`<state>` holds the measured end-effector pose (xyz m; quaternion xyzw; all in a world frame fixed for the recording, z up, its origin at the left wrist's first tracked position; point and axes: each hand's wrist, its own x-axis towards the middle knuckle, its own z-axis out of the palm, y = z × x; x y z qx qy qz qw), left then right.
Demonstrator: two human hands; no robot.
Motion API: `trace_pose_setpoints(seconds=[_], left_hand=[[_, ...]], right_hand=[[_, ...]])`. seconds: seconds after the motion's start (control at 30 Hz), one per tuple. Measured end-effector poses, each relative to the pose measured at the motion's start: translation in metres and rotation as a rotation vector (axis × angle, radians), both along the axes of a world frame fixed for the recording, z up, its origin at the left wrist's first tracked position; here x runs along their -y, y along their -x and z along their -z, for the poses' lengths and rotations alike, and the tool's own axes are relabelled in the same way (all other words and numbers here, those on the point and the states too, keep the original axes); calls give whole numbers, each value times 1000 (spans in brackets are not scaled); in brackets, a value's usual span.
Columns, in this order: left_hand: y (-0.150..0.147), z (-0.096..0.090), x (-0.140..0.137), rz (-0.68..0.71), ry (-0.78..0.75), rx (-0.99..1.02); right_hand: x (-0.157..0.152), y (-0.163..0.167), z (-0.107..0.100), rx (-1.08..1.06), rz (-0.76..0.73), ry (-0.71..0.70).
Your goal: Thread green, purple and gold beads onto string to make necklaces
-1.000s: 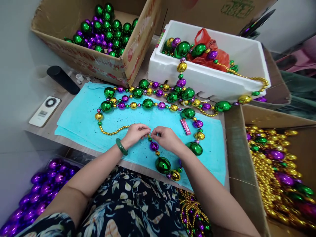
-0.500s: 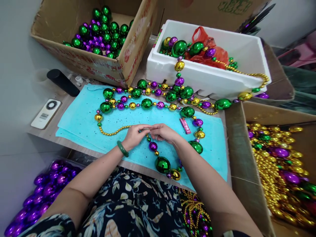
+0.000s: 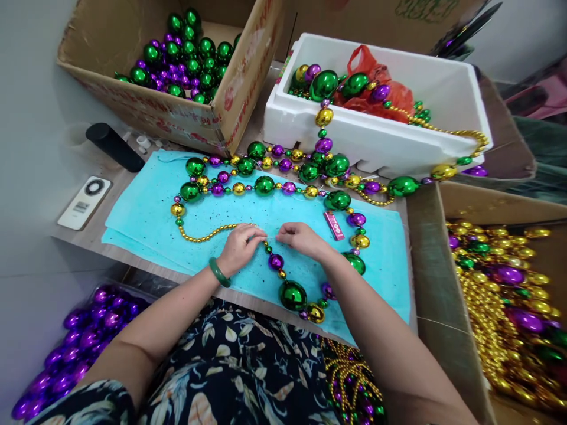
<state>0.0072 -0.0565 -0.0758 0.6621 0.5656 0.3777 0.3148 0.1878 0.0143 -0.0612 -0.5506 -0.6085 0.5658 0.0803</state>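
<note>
A bead necklace of green, purple and gold balls lies looped on a light blue cloth. My left hand, a green bangle on its wrist, pinches the necklace where the small gold bead chain meets the green and purple beads. Just to the right, my right hand is closed in a pinch on a thin pale string that runs across the gap to the left fingertips. A large green ball hangs near the table's front edge. Whether the string is knotted is too small to tell.
Behind the cloth stand a cardboard box of green and purple balls and a white foam box with beads draped over it. A small pink packet lies right. Another box holds gold beads; purple balls sit lower left.
My right hand has drawn away to the right from my left hand, so a gap with the thin string now shows between them. My left hand keeps its pinch on the necklace.
</note>
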Motion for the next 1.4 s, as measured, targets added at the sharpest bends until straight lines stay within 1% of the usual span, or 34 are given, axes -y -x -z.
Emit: trace_pose_setpoints(seconds=[0.13, 0.2, 0.27, 0.33, 0.37, 0.4, 0.43, 0.47, 0.53, 0.57, 0.6, 0.67, 0.7, 0.77, 0.8, 0.87, 0.97, 1.07, 1.17, 1.23, 1.27, 1.3, 1.37, 1.4], left_hand=[[14, 1, 12, 131, -51, -211], [20, 4, 18, 162, -52, -309], [24, 7, 22, 169, -50, -336], [24, 9, 22, 137, -33, -260], [22, 9, 21, 102, -5, -176], [20, 9, 20, 56, 43, -60], [16, 8, 17, 6, 117, 84], [12, 7, 14, -42, 207, 248], [1, 3, 7, -114, 397, 596], [-4, 2, 4, -133, 477, 758], [-9, 0, 0, -143, 538, 901], [-16, -3, -6, -149, 615, 1111], [-19, -3, -9, -151, 640, 1176], [-21, -4, -13, -157, 662, 1237], [-21, -3, -14, -156, 656, 1235], [-21, -1, -14, -141, 618, 1169], [-21, 4, -13, -103, 561, 974], [-20, 6, -12, -93, 558, 799], [-16, 2, -16, -88, 591, 692], [-14, -3, -20, -98, 614, 679], [-13, -6, -22, -109, 624, 685], [-14, -9, -25, -121, 635, 691], [-16, -13, -28, -136, 657, 679], [-18, -14, -29, -136, 661, 654]], right_hand=[[-4, -25, 0, 189, 66, -154], [-5, -33, 2, 253, 106, -212], [-5, -37, 3, 276, 133, -252], [-3, -37, 1, 273, 142, -279], [-1, -35, 0, 245, 145, -278], [0, -33, -3, 170, 157, -249], [2, -29, -5, 47, 184, -191], [4, -24, -8, -113, 226, -105], [8, -12, -11, -451, 333, 111], [10, -6, -11, -568, 379, 203], [11, 0, -11, -625, 405, 264], [13, 10, -7, -644, 420, 311], [13, 14, -5, -634, 417, 307], [13, 18, 0, -606, 408, 279], [13, 19, 3, -589, 403, 266], [12, 20, 8, -544, 392, 233], [12, 19, 13, -465, 376, 174], [12, 17, 15, -402, 354, 121], [13, 11, 11, -365, 304, 63], [12, 4, 2, -344, 276, 17], [11, 0, -3, -331, 267, -24], [9, -4, -10, -309, 250, -95], [7, -11, -25, -229, 174, -311], [6, -14, -32, -177, 114, -432]])
